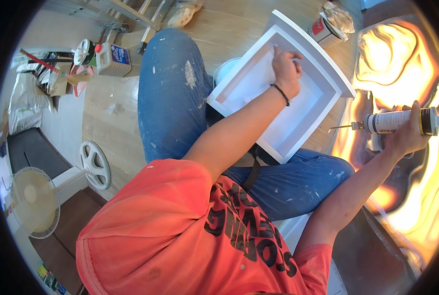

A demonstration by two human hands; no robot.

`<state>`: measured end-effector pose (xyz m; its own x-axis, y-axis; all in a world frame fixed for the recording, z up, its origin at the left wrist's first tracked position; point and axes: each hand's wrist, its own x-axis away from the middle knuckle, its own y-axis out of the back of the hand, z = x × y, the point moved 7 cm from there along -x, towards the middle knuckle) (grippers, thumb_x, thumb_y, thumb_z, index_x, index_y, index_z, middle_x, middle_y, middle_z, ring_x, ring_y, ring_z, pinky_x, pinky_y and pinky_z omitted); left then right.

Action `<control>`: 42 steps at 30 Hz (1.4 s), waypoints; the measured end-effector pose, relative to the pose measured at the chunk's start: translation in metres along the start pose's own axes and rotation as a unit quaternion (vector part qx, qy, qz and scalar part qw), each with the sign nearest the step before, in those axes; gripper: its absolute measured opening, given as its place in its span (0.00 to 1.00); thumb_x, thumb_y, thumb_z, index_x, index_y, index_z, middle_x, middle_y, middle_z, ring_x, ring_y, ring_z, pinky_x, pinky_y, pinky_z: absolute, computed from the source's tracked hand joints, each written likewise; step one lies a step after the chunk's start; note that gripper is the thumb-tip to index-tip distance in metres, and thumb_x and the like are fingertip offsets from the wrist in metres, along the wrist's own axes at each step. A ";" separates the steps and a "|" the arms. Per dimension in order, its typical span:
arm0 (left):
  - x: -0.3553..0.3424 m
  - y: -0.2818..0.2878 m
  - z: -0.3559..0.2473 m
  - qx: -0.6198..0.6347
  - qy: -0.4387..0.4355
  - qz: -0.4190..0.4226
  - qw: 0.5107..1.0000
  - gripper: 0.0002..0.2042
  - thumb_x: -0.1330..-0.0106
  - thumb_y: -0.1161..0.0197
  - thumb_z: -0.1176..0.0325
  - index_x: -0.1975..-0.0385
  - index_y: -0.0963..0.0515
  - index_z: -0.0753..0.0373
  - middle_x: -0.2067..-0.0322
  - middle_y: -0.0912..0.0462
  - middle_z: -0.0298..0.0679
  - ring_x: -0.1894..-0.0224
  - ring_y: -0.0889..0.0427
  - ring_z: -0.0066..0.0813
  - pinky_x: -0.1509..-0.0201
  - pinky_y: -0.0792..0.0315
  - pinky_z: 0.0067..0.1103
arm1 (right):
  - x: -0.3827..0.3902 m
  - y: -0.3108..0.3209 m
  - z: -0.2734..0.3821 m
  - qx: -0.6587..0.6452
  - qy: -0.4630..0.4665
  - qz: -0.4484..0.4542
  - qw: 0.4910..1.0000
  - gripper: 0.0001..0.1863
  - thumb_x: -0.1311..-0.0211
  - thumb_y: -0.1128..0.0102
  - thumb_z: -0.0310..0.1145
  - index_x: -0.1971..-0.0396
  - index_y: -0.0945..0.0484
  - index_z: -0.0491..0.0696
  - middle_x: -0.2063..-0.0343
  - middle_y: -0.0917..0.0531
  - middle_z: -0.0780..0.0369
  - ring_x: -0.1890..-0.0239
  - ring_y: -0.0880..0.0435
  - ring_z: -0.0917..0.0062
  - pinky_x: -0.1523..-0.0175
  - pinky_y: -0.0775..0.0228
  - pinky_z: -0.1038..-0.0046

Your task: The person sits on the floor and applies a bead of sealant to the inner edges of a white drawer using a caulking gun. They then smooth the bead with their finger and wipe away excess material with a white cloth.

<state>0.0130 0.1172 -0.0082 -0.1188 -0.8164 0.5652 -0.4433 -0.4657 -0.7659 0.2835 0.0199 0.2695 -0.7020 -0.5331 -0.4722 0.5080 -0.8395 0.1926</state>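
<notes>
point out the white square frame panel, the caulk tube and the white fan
white square recessed frame panel (305,114), head view, bare inner floor
white cylindrical caulk tube (394,121), head view, middle of barrel
white round floor fan (34,201), head view, grille centre

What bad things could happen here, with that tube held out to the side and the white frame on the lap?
1. The white frame rests tilted on the person's knees, steadied only by the left hand. It might slide off onto the wooden floor.
2. The right hand holds the sealant tube out over the glossy orange panel. A drip from its nozzle could mess that surface.
3. A can stands close behind the frame and might get knocked over.
</notes>
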 end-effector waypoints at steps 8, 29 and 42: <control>-0.032 0.029 -0.001 -0.013 -0.019 -0.063 0.998 0.21 0.34 0.56 0.73 0.41 0.42 0.54 0.68 0.22 0.36 0.81 0.33 0.19 0.82 0.43 0.17 | 0.000 0.003 0.002 0.024 0.010 -0.007 1.000 0.18 0.42 0.28 0.29 0.58 0.24 0.36 0.74 0.15 0.55 0.75 0.14 0.71 0.70 0.14 0.67; -0.035 -0.007 -0.020 0.017 -0.015 -0.005 1.000 0.04 0.37 0.54 0.75 0.65 0.32 0.59 0.71 0.24 0.35 0.81 0.32 0.22 0.82 0.42 0.20 | -0.002 0.003 -0.003 0.031 -0.010 -0.005 0.999 0.19 0.44 0.26 0.32 0.57 0.21 0.38 0.73 0.13 0.57 0.71 0.14 0.73 0.60 0.18 0.69; 0.135 -0.114 -0.138 -0.342 -0.160 0.288 0.880 0.29 0.29 0.52 0.73 0.26 0.40 0.63 0.69 0.20 0.37 0.77 0.28 0.18 0.76 0.35 0.14 | 0.003 -0.006 0.006 0.013 0.057 -0.010 0.998 0.19 0.47 0.25 0.29 0.57 0.21 0.39 0.74 0.12 0.57 0.72 0.13 0.74 0.61 0.19 0.71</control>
<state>-0.0750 0.1072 0.1982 -0.2911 -0.9550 -0.0565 -0.8351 0.2825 -0.4720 0.2758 0.0227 0.2724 -0.6501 -0.5020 -0.5704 0.4804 -0.8532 0.2033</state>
